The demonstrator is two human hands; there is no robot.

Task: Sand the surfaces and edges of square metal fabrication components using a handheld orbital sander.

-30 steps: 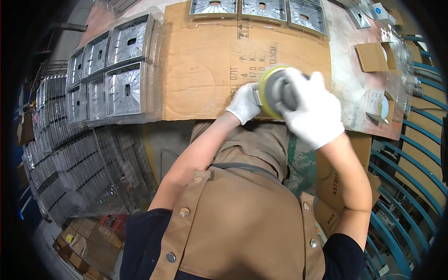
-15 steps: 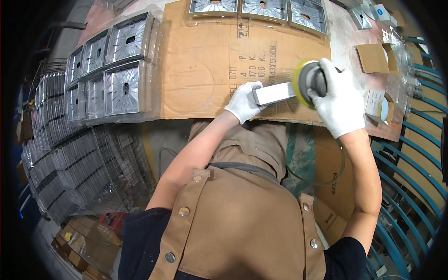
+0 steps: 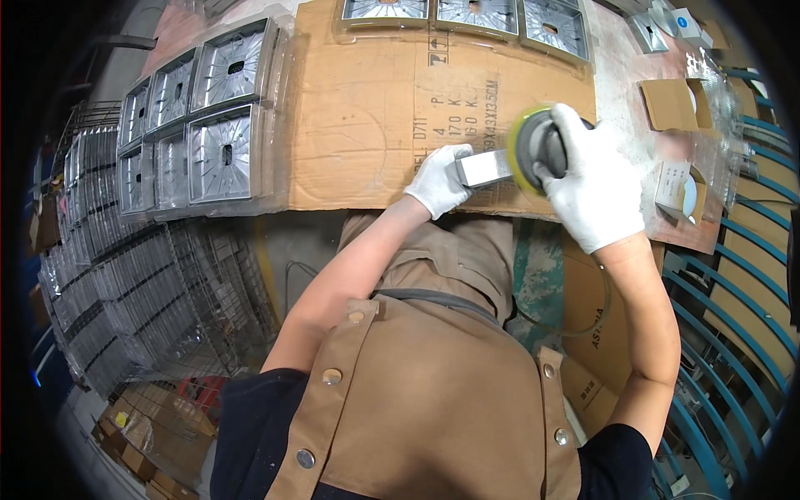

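Note:
My left hand point(image 3: 439, 181), in a white glove, is closed around the left end of a silvery metal box-shaped part point(image 3: 487, 169), held with a narrow side facing up. My right hand point(image 3: 593, 187), gloved too, grips a round sander point(image 3: 540, 150) with a dark body and a yellow-green rim. The sander is tipped on edge, its pad against the right part of the metal piece and hiding that end. Both are over the near edge of a flattened cardboard sheet point(image 3: 358, 117) on the table.
Square metal parts point(image 3: 227, 154) sit in clear plastic trays at the left, with more trays point(image 3: 475, 17) along the far edge. On the right are an open carton point(image 3: 669, 104) and a small box with discs point(image 3: 679, 190). Stacked plastic trays point(image 3: 142, 292) stand lower left; blue rails point(image 3: 733, 275) curve at right.
My right hand and the sander have moved left along the metal part, covering more of it. My left hand keeps its hold with only a slight shift.

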